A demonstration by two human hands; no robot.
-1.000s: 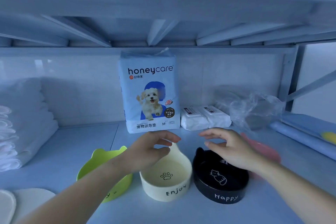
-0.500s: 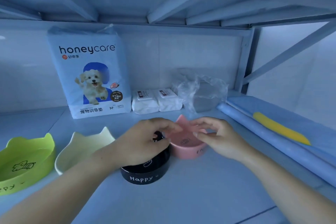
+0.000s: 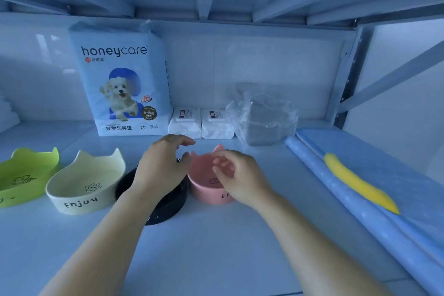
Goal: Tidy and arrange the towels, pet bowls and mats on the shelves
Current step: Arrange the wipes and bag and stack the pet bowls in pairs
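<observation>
Here, both loose and empty, the left grip (image 3: 161,170) hovered over the black bowl (image 3: 165,209), the right grip (image 3: 240,180) over the pink bowl (image 3: 206,192), seemingly aligning them.

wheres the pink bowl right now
In the head view the pink bowl stands mid-shelf, rightmost in the row of bowls, beside the black bowl, under the right hand and in front of the white packs.

Dim blue cast, soft, edges warped
</observation>
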